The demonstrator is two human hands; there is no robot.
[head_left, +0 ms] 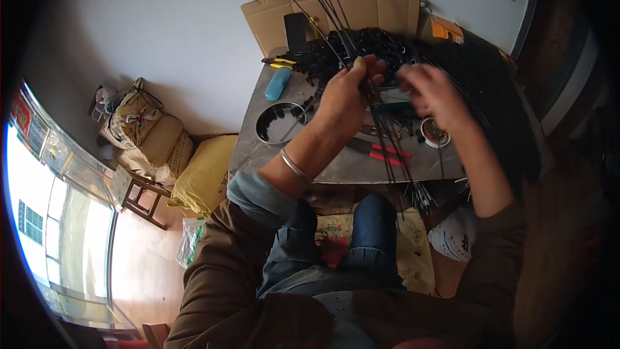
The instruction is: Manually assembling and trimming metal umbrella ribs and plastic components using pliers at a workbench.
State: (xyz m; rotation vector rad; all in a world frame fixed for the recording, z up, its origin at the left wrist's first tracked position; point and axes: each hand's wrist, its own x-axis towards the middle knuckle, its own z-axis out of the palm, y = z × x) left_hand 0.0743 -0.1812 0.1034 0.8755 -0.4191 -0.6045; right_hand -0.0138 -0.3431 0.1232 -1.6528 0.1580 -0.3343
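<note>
Bundle of thin black rods (381, 136) held upright above the metal worktop (349, 165), fanning out past the cardboard box (336, 6). Left hand (345, 94) closed around the bundle's middle. Right hand (433, 94) blurred just beside, grip impossible to tell. Better to keep rods parallel, clear of red-handled pliers (381, 150) below.
</note>
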